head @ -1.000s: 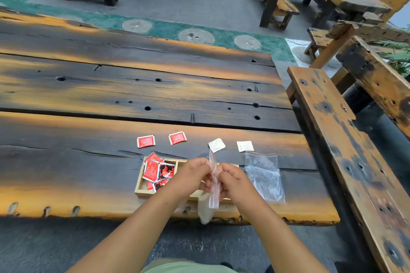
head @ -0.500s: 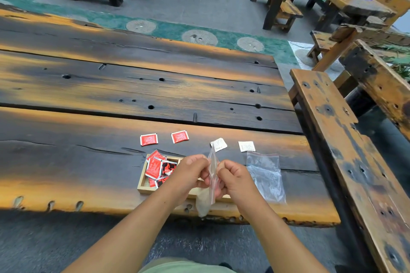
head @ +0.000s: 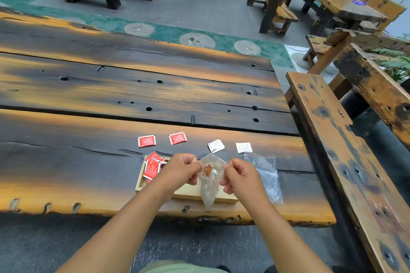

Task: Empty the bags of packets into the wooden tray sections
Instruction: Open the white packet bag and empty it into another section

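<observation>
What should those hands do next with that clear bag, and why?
Probably tip the clear plastic bag mouth-down over the wooden tray. The left hand and right hand pinch its mouth apart, a brown packet shows inside, and red packets lie in the tray's left section.

Shows two arms bare along all the length in view, left forearm [head: 124, 228] and right forearm [head: 286, 235], both broad and smooth. Ends in a bare left hand [head: 180, 169] and a bare right hand [head: 239, 178], with rounded knuckles and short, sturdy fingers. Wears a pale olive-green garment [head: 177, 267], seen only as a soft strip of cloth at the bottom edge between the arms, too little to tell shirt from trousers.
</observation>
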The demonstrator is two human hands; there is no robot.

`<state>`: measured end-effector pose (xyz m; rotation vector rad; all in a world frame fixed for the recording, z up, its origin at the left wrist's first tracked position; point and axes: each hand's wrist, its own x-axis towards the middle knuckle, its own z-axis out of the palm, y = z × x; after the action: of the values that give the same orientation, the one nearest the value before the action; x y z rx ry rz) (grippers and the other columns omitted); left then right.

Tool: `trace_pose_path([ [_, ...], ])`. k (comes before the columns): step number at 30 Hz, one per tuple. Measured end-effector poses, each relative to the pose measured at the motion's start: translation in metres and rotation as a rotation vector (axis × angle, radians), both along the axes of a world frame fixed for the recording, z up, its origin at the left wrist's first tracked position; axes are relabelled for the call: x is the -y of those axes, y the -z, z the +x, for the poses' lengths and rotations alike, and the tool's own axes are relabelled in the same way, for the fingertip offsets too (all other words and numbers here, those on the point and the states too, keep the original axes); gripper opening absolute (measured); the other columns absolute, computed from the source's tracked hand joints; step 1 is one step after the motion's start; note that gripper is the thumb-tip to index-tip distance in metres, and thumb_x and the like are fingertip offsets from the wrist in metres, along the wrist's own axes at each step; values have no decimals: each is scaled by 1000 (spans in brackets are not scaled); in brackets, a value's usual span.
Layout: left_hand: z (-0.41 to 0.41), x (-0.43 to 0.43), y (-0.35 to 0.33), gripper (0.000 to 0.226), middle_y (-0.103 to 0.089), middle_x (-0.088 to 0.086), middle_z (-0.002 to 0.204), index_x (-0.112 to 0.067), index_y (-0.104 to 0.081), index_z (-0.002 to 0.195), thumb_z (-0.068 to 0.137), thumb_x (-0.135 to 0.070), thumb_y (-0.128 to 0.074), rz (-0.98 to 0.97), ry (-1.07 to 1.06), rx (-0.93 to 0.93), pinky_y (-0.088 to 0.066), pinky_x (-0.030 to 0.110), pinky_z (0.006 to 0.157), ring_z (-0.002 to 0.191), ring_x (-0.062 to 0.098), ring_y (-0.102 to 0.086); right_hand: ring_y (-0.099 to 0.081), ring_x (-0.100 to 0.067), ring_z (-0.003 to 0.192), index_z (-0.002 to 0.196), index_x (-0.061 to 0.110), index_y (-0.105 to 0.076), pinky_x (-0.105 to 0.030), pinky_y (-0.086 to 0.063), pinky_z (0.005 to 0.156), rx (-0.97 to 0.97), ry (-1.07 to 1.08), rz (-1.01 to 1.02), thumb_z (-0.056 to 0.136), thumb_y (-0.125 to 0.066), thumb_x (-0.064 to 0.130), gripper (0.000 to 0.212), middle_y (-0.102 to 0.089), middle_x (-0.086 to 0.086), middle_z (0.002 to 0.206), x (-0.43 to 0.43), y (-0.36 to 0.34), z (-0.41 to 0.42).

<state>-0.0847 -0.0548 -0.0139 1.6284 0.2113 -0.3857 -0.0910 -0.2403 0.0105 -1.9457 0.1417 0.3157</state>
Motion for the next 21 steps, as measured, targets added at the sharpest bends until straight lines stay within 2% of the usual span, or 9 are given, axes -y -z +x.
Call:
trace_pose_path([
  [4, 4, -12, -8, 32, -52, 8, 60, -18, -47, 58, 87, -8, -58, 192, 118, 4, -47, 28, 65, 58, 16, -55, -63, -24, 57, 63, 14, -52, -43, -55, 59, 97, -58, -283, 82, -49, 20, 20, -68, -10, 64, 10, 1, 3],
  [6, 5, -16, -10, 32, -48, 4, 61, -19, -45, 57, 85, -10, -58, 271, 197, 2, -42, 27, 62, 59, 13, -57, -64, -29, 63, 64, 13, -52, -45, -53, 57, 134, -109, -438, 77, -47, 27, 19, -65, -11, 63, 14, 2, 3],
  [9, 5, -24, -9, 36, -44, -2, 56, -21, -42, 52, 82, -10, -58, 339, 206, 16, -35, 24, 53, 56, 8, -57, -56, -29, 61, 65, 9, -50, -39, -40, 51, 189, -118, -576, 80, -50, 22, 20, -59, -10, 60, 21, 5, 3],
  [11, 4, -28, -9, 38, -43, -3, 55, -21, -43, 51, 82, -7, -58, 343, 215, 28, -40, 25, 56, 54, 5, -56, -54, -27, 60, 66, 9, -52, -33, -35, 51, 205, -115, -629, 83, -51, 21, 21, -59, -10, 60, 25, 5, 3],
  [14, 0, -30, -13, 36, -50, 0, 59, -21, -46, 52, 83, -6, -56, 316, 279, 40, -48, 32, 67, 64, 9, -62, -52, -25, 57, 67, 8, -53, -32, -33, 51, 212, -131, -640, 83, -51, 20, 21, -60, -12, 61, 27, 2, 2],
  [16, -1, -31, -16, 26, -56, 1, 64, -18, -50, 59, 83, -9, -54, 289, 296, 47, -53, 36, 72, 71, 13, -65, -49, -23, 55, 66, 8, -52, -33, -35, 50, 196, -149, -594, 82, -50, 20, 20, -61, -14, 62, 27, -1, 2],
  [19, -3, -34, -17, 6, -68, 2, 82, -12, -61, 87, 83, -9, -56, 113, 200, 52, -58, 45, 86, 82, 16, -70, -63, -25, 57, 68, 4, -55, -41, -53, 56, 101, -126, -397, 82, -50, 16, 19, -68, -9, 63, 25, -13, -1],
  [21, -7, -37, -14, 34, -71, 1, 106, -17, -62, 112, 79, -22, -69, -88, 146, 48, -57, 49, 93, 99, 17, -70, -64, -16, 53, 71, 0, -56, -39, -56, 59, 60, -90, -245, 86, -50, 10, 19, -70, -6, 63, 24, -23, -2],
])
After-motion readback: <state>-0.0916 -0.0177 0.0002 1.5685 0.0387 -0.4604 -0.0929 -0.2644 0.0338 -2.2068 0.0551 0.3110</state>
